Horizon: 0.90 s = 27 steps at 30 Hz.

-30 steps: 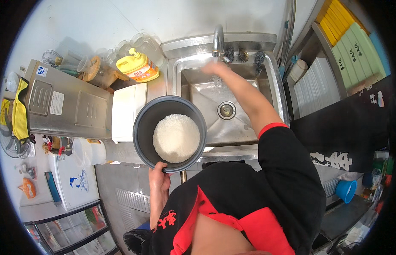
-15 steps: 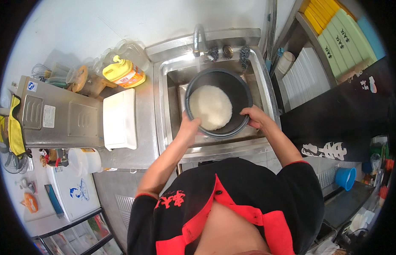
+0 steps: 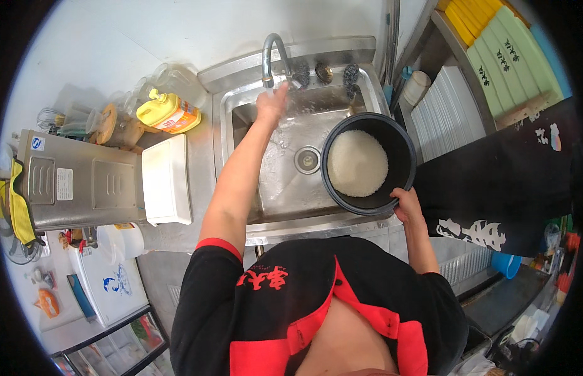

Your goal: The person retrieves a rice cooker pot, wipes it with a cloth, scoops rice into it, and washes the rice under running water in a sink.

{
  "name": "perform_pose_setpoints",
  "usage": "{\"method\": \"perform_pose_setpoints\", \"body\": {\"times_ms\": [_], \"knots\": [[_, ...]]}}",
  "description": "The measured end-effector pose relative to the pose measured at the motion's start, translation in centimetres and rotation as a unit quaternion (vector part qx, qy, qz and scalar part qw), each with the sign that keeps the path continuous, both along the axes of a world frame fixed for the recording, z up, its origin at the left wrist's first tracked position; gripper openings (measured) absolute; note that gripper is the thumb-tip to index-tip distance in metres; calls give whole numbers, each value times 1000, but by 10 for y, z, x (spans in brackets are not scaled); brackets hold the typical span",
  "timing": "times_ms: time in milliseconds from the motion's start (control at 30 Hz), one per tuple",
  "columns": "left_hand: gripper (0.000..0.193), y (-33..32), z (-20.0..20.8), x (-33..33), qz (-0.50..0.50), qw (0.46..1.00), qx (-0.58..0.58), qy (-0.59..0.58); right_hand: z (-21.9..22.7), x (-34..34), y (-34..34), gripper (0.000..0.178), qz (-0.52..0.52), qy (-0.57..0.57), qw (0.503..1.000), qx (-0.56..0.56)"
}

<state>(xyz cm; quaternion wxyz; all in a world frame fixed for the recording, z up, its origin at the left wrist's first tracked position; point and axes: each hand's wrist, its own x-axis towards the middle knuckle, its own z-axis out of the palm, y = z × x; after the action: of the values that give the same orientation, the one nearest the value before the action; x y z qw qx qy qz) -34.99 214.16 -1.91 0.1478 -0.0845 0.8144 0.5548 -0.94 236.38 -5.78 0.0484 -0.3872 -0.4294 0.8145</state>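
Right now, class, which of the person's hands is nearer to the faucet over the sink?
Left. The left hand reaches up under the faucet spout. The right hand grips the near rim of the black pot of white rice, far from it.

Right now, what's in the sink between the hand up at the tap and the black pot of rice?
In the head view, only bare wet sink floor with its round drain lies between the left hand and the black pot.

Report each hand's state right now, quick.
Left hand: at the faucet over the sink; open or closed cannot be told.
Right hand: closed on the rim of the black pot of rice.
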Motion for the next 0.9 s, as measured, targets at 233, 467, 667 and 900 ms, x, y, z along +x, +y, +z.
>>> {"method": "perform_pose_setpoints", "body": {"times_ms": [233,467,667,900], "knots": [[30,-33,-16,-9,-112,977,-92,155,-8,-29,-13,30,85,-11,995,47],[34,-137,36,42,-225,748,-461,420,26,-119,-69,16,141,-24,989,25],[37,-202,70,55,-192,932,-238,196,39,-169,-102,8,204,-9,979,28],[31,-189,176,132,-257,938,161,171,27,-188,-107,27,229,-30,971,54]]}}
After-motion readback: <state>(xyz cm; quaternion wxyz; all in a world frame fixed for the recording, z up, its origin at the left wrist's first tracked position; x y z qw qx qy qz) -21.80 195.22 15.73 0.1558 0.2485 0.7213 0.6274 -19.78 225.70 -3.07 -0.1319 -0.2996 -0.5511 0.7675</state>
